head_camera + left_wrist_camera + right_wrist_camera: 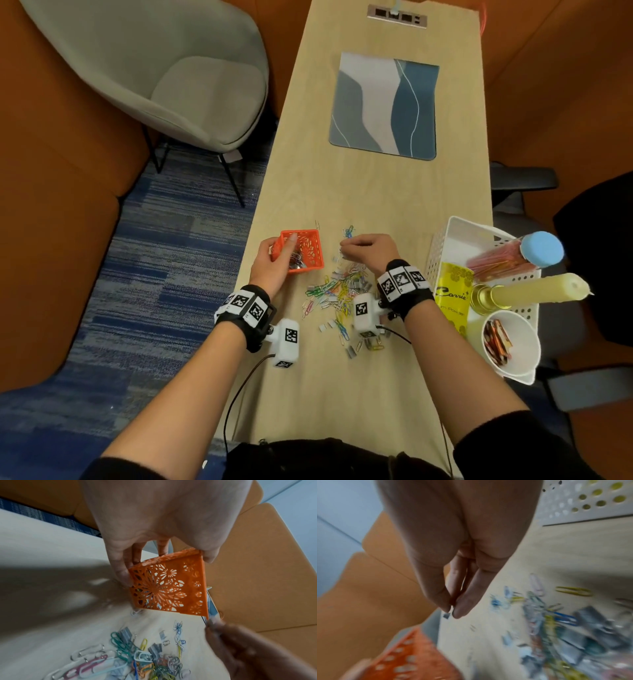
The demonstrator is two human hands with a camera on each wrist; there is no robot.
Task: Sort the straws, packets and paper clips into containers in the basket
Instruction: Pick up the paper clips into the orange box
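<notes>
The left hand [274, 260] grips the orange container [303, 251] at centre-left of the frame, some clips inside. The right hand [368, 250] pinches a small clip at its fingertips [458, 609], just right of it. Loose paper clips [337, 291] litter the counter [376, 192] below; the white basket [445, 240] stands at right.

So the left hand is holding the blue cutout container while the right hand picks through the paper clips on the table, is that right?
Not quite: the cutout container is orange, not blue, as the head view shows. The left hand does hold it, and the right hand picks through the paper clips on the table.
</notes>
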